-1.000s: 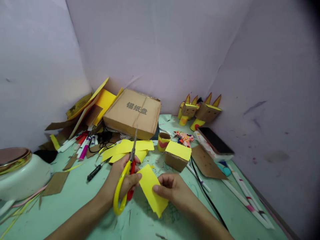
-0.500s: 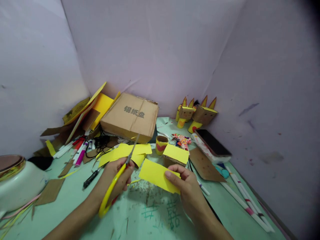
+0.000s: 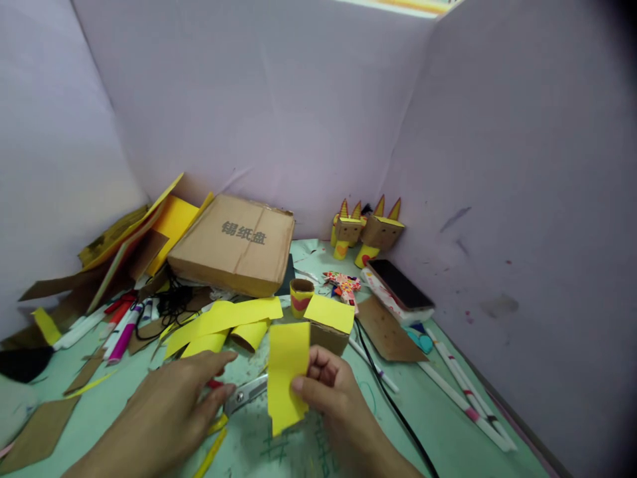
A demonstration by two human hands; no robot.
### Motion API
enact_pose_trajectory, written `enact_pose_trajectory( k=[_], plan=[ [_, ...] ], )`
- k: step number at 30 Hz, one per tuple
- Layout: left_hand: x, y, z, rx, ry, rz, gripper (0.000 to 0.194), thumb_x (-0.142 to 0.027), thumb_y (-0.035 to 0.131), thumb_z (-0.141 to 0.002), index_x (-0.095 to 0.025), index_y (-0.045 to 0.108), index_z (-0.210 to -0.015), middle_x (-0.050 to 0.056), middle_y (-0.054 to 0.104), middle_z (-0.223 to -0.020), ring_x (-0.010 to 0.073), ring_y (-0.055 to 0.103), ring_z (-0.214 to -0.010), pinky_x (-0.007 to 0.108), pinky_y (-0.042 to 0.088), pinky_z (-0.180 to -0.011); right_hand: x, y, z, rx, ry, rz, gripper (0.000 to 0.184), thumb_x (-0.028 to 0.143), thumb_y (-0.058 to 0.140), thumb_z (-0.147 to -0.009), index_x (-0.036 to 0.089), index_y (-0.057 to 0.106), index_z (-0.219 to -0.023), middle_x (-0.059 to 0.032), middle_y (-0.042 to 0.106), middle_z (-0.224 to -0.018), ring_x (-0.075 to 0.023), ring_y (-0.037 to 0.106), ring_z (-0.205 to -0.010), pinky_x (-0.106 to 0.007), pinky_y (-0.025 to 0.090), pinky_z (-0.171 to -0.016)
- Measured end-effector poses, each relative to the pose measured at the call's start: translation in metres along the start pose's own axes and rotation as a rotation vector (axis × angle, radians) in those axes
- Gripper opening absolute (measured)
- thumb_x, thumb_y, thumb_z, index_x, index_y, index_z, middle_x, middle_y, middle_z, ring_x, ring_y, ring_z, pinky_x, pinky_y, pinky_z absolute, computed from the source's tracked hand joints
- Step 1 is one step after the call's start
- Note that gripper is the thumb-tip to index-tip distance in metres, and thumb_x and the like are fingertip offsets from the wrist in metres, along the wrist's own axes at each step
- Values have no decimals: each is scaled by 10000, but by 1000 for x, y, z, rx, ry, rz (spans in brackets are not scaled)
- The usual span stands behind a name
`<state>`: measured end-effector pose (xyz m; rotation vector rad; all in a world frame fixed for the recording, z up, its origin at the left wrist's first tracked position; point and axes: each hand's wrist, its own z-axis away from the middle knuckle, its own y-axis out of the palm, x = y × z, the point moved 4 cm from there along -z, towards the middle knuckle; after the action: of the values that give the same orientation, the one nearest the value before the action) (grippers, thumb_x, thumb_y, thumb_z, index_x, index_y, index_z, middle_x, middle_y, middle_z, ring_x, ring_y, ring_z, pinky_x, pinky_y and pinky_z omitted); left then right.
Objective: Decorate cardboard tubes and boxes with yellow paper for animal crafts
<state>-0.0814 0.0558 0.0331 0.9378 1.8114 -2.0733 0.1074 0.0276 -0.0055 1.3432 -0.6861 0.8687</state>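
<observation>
My right hand (image 3: 338,398) pinches a yellow paper piece (image 3: 287,372) by its right edge and holds it upright, its lower end cut unevenly. To the left, my left hand (image 3: 186,392) has its index finger and thumb apart. Just beyond those fingertips are the scissors (image 3: 243,393), with yellow and red handles; the hand partly covers them and the paper hides the blade tips. Behind the paper stands a small cardboard box (image 3: 328,315) with a yellow top. A short yellow tube (image 3: 301,297) with a red heart is beside it.
Yellow paper strips (image 3: 223,322) lie ahead of my left hand, before a large cardboard box (image 3: 233,242). Markers (image 3: 122,335) and black cord (image 3: 174,299) are left. Cardboard figures (image 3: 381,232), a phone (image 3: 402,284) and white pens (image 3: 468,392) are right, near a black cable (image 3: 393,405).
My left hand has lowered the scissors and its fingers have come apart from them. My right hand has turned the yellow paper from lying sideways to upright. The view has shifted right.
</observation>
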Motion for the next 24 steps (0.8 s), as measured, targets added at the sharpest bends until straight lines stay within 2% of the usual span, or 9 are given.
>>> enact_pose_trajectory(
  k=[2, 3, 5, 7, 10, 13, 16, 18, 24],
  plan=[
    [-13, 14, -2, 105, -9, 279, 424, -439, 601, -701, -245, 626, -1077, 85, 665, -1057, 265, 611, -884, 353, 465, -766, -4, 0, -2, -29, -15, -75, 312, 280, 786, -586, 135, 635, -817, -31, 666, -682, -114, 556, -533, -219, 425, -494],
    [-21, 24, -4, 173, -5, 458, 440, -460, 606, -698, -237, 615, -1078, 80, 661, -1064, 255, 606, -904, 342, 469, -779, -6, 1, -3, -38, -17, -92, 319, 281, 777, -601, 127, 636, -844, -46, 677, -705, -122, 566, -540, -225, 434, -490],
    [-34, 41, -9, 244, -16, 728, 387, -466, 607, -698, -189, 631, -968, 74, 683, -923, 227, 615, -825, 316, 478, -737, -8, 1, -3, -47, -14, -95, 332, 293, 776, -602, 113, 639, -845, -59, 680, -711, -128, 572, -541, -230, 444, -482],
    [-40, 48, -19, 209, -64, 835, 317, -452, 623, -674, -154, 620, -783, 40, 651, -693, 172, 586, -635, 270, 461, -607, -7, 0, -3, -48, -10, -62, 381, 326, 785, -579, 109, 644, -857, -66, 678, -725, -140, 583, -556, -237, 454, -484],
    [-44, 37, -37, 190, -121, 779, 231, -368, 652, -596, -160, 553, -605, -33, 529, -504, 96, 450, -461, 213, 364, -465, 8, -8, 0, -100, -79, 55, 444, 387, 789, -546, 129, 647, -879, -57, 663, -733, -157, 583, -591, -228, 448, -463],
    [-53, 18, -54, 320, -100, 613, 115, -243, 606, -520, -160, 527, -506, -54, 473, -437, 78, 395, -429, 196, 306, -439, 31, -23, 5, -207, -167, 234, 323, 411, 738, -600, 150, 643, -765, -8, 588, -627, -119, 504, -520, -189, 381, -393],
    [-63, 9, -68, 384, -69, 510, 62, -214, 558, -508, -158, 532, -503, -62, 463, -429, 73, 381, -426, 190, 271, -433, 49, -35, 7, -256, -154, 491, 233, 364, 688, -633, 140, 632, -606, 12, 526, -514, -86, 418, -442, -187, 320, -374],
    [-67, 12, -77, 346, -64, 494, 64, -219, 555, -518, -157, 541, -527, -65, 467, -436, 71, 384, -427, 185, 268, -431, 57, -41, 7, -295, -160, 595, 224, 353, 668, -627, 141, 629, -568, 4, 531, -488, -94, 425, -439, -201, 319, -383],
    [-63, 37, -100, 274, -137, 626, 212, -336, 629, -517, -170, 500, -494, -63, 434, -363, 77, 387, -365, 191, 262, -388, 70, -63, -3, -512, -210, 650, 239, 382, 686, -589, 161, 613, -534, 8, 538, -453, -107, 440, -416, -225, 304, -397]
  ],
)
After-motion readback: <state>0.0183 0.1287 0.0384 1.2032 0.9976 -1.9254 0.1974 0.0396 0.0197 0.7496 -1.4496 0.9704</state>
